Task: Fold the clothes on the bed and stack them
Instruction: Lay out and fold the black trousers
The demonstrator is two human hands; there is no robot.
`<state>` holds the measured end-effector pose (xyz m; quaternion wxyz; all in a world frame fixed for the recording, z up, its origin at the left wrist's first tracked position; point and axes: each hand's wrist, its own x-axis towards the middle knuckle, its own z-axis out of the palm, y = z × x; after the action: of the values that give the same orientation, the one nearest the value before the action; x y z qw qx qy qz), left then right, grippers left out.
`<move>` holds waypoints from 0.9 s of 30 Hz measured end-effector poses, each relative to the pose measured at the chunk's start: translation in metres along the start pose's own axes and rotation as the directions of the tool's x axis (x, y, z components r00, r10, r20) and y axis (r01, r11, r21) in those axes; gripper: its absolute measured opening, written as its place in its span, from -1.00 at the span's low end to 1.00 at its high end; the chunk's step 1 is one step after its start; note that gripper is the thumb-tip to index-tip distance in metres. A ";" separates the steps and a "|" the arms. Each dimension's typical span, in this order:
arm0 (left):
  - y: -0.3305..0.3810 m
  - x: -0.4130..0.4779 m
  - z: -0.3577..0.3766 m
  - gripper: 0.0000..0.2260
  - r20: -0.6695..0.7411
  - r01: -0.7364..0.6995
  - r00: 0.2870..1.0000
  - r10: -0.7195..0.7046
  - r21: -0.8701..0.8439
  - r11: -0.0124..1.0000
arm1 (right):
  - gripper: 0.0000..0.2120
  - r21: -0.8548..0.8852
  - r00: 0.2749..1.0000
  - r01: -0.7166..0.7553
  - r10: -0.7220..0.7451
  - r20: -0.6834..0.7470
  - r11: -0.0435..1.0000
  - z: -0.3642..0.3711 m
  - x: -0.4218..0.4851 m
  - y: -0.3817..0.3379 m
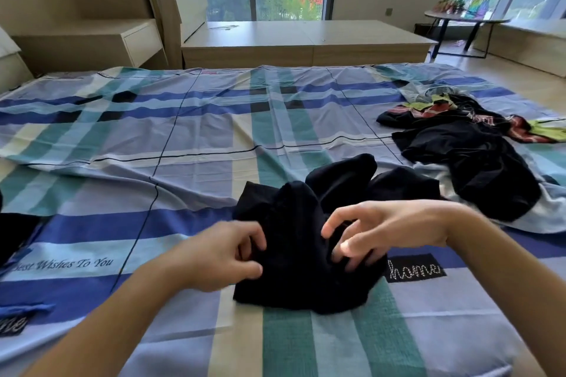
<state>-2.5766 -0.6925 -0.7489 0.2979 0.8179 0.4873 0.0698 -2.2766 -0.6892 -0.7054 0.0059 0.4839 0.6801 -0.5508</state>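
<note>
— Your black garment [294,242] lies bunched in the lower centre of the frame, on the striped sheet [183,138], just left of the "home" patch [415,268]. Your left hand [226,254] has its fingers curled in against the thumb at the cloth's left edge, and looks to be pinching fabric there.

— Your right hand [382,232] is less plain. The fingers are bent and spread, with the tips dug into the folds. Whether you've caught a fold under them, I cannot tell.

— By my reckoning you're at the sorting-out stage: it's a heap, not a flat piece. Before any fold, find a true edge with each hand, a hem or a shoulder seam, not a handful from the middle.

— Agreed. Lift it, give it one shake, then lay it flat on the open stretch of sheet toward the upper left. Smooth it from the centre outward with flat palms, and only then bring the sides in.

— Mind the unfolded pile [465,162] at the right of the frame. It's near, so draw your garment away from it or a sleeve may drag across.

— There's a dark item [15,232] at the left edge. It may be your stack, but too little shows to say.
</note>
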 end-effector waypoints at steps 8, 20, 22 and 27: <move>0.019 0.016 0.031 -0.60 -0.274 -0.025 0.962 -0.006 -0.111 0.993 | -0.21 -0.061 0.897 0.095 -0.112 -0.427 0.994 0.045 0.055 0.000; 0.042 0.011 0.018 -0.44 -0.345 -0.243 0.938 0.014 -0.631 0.737 | -0.77 0.341 0.825 0.467 -0.263 -0.500 0.816 0.039 0.041 -0.018; 0.044 0.009 0.018 -0.38 -0.333 -0.269 0.943 0.012 -0.740 0.617 | -0.77 0.385 0.807 0.515 -0.281 -0.519 0.766 0.038 0.040 -0.018; 0.039 0.011 0.019 -0.23 -0.208 -0.189 0.978 0.004 -0.875 0.445 | -0.71 0.504 0.767 0.625 -0.351 -0.537 0.596 0.037 0.031 -0.022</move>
<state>-2.5340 -0.7046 -0.7442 0.6333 0.5573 0.3549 0.4030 -2.3271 -0.6954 -0.7198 -0.4518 0.3409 0.5357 -0.6266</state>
